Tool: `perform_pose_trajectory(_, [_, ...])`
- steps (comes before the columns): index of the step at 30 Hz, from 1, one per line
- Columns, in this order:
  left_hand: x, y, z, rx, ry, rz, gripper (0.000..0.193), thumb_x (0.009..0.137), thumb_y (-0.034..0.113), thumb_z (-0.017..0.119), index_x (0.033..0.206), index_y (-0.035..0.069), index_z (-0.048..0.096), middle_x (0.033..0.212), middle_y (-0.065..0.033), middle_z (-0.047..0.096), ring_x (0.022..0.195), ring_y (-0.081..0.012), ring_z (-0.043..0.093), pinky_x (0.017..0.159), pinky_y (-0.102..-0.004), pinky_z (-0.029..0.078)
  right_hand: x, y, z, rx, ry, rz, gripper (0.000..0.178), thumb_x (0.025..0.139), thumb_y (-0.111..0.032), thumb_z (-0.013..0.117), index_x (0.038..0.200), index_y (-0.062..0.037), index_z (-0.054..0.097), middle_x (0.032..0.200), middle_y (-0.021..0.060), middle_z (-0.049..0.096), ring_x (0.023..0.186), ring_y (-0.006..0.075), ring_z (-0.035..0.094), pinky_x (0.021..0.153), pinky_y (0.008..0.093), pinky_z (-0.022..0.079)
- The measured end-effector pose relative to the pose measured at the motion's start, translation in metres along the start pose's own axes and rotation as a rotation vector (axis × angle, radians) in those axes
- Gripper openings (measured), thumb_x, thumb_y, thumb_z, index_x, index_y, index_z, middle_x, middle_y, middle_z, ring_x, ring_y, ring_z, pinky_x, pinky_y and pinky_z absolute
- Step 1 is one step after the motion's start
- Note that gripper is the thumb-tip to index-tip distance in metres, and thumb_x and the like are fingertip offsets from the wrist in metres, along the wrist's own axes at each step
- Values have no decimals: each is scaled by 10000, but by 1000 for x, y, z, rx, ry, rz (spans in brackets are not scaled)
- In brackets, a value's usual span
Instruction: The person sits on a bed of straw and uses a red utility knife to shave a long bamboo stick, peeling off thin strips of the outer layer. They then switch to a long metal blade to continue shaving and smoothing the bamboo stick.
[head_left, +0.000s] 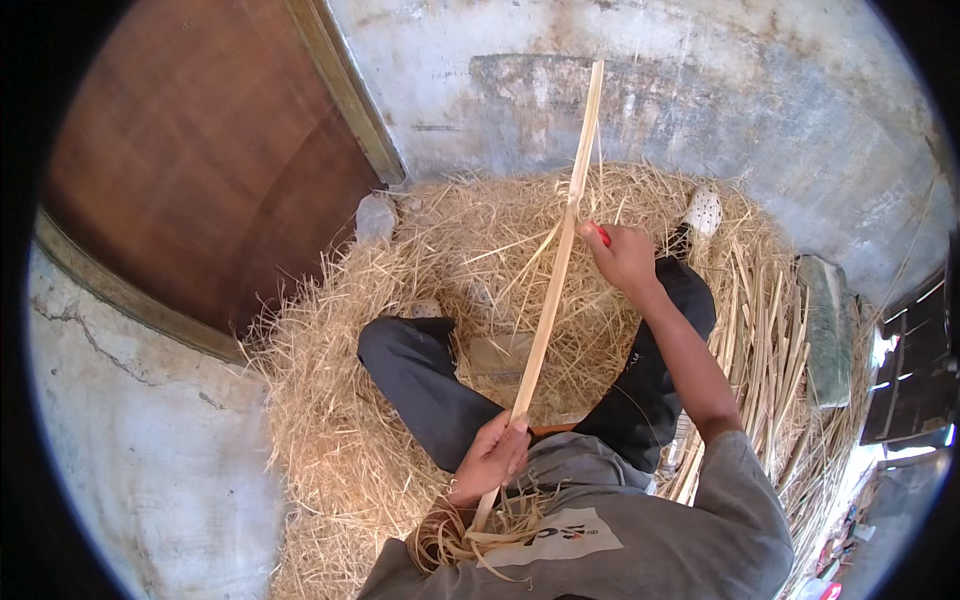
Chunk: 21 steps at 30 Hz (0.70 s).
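- L hand [492, 458] grips pale strip [546, 310]
- R hand [625, 255] closed on red hdl [602, 235]
- Straw-like shavings [450, 260] heaped, ctr
- Brn door [210, 160], 10 o'clock
- Stained wall [700, 110], 1 o'clock

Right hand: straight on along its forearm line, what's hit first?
Likely the pale strip, just beyond the thumb of the right hand. Depth is unclear in this one view; they may already touch.

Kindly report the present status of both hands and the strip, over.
Left hand closed on pale strip. Right hand holding red item beside it. Thin curls on grey shirt.
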<state>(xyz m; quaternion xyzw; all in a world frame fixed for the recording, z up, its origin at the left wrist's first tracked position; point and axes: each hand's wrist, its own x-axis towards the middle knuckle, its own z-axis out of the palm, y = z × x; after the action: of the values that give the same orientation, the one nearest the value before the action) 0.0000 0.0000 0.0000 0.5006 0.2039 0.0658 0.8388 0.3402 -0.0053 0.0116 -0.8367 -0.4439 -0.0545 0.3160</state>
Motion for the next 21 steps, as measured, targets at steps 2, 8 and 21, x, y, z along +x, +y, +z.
perform_pose_trajectory(2, [-2,5,-3,20,55,20,267,1045,310,400,961,63,456,552,22,379,396,-59,344,386,-212,308,-26,-18,5,95,-83,-24,632,878,-633,510,682,-43,623,580,161,585,534,378,579,528,463,454])
perform_pose_trajectory(8, [12,15,6,-56,51,18,264,1049,288,393,1017,42,482,555,25,366,401,-57,319,398,-203,301,-128,-54,8,97,-129,-486,634,718,-700,653,564,-101,511,497,76,480,444,271,537,441,382,404])
perform_pose_trajectory(21, [6,11,2,-198,44,25,241,1059,273,361,1144,66,450,558,32,317,404,-57,267,418,-213,255,-103,-59,22,3,104,-645,729,578,-820,632,544,-118,439,494,28,441,452,218,529,467,352,387])
